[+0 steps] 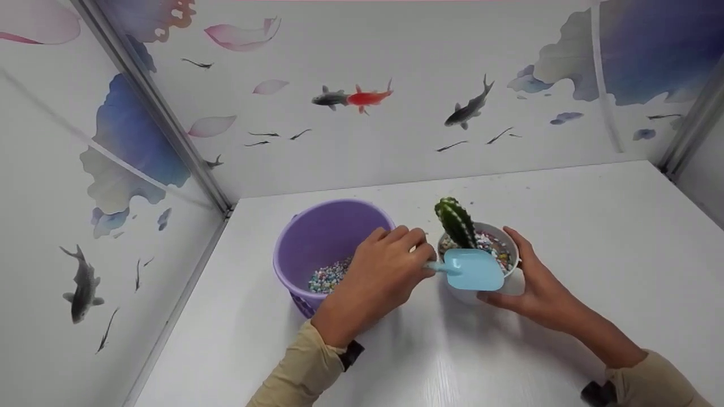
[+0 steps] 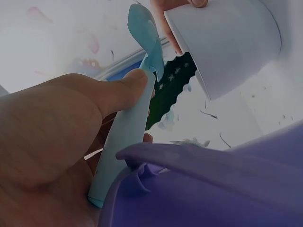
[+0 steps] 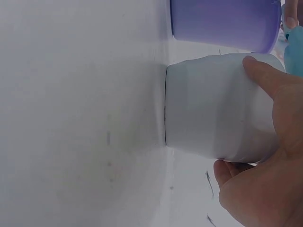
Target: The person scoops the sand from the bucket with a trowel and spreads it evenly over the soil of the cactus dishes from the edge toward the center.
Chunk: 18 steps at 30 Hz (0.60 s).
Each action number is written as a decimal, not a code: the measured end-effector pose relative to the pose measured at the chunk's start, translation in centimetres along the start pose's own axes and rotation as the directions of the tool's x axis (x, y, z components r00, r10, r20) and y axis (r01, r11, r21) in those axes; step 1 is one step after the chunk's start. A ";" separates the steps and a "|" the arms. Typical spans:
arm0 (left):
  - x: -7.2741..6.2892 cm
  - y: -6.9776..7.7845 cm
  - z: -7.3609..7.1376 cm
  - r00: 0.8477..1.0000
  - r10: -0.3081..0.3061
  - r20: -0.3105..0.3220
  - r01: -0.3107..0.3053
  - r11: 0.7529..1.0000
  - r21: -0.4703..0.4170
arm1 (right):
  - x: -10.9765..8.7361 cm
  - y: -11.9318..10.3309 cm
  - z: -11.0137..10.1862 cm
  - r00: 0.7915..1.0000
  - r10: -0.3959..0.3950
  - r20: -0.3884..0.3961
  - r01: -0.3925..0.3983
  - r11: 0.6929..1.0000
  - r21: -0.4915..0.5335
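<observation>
My left hand (image 1: 380,277) grips the handle of a light blue scoop (image 1: 474,270), its blade tilted over the near rim of a white pot (image 3: 213,106). Whether any pebbles lie on the blade cannot be told. A green cactus (image 1: 456,221) leans leftward in the pot, among multicoloured pebbles (image 1: 493,244). My right hand (image 1: 546,291) holds the pot from its right side, thumb and fingers on opposite sides of the wall. Beside the left hand stands a purple bucket (image 1: 334,223) with small coloured pebbles (image 1: 327,277) at its bottom; the hand hides part of its right rim.
Both vessels stand on a white table (image 1: 611,237). A white back wall (image 1: 362,152) printed with fish and petals rises behind it, and a similar side panel (image 1: 39,186) borders the left. Small specks lie on the table behind the pot.
</observation>
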State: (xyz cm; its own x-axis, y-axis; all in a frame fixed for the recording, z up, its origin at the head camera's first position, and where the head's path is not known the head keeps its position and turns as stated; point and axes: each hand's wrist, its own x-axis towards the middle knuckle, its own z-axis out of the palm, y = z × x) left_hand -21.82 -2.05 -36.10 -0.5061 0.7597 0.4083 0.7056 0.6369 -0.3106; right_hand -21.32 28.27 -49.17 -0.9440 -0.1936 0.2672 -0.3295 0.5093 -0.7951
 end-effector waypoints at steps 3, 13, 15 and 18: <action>-0.5 -0.3 -0.3 1.000 -0.019 0.001 0.019 0.999 -0.046 | 0.0 0.0 -0.1 1.000 0.003 -0.012 -0.003 1.000 -0.014; -2.5 -1.7 -0.8 0.997 -0.069 -0.044 0.063 0.990 -0.126 | 0.0 -1.4 -0.2 0.970 -0.136 -0.201 0.135 0.991 -0.018; -3.0 -2.0 -0.9 0.995 -0.085 -0.056 0.077 0.987 -0.143 | 0.1 -1.9 -0.2 0.949 -0.180 -0.260 0.175 0.984 -0.040; -3.8 -2.4 -1.0 0.992 -0.113 -0.064 0.100 0.980 -0.172 | 0.2 -2.8 -0.1 0.915 -0.240 -0.325 0.236 0.970 -0.052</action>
State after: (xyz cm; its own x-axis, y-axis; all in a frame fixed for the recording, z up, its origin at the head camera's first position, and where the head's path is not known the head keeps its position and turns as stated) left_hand -21.12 -6.62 -35.99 -0.5497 0.6732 0.4946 0.7262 0.6777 -0.1154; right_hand -20.55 26.92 -46.80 -0.7905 -0.0263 0.6119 -0.5432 0.4918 -0.6805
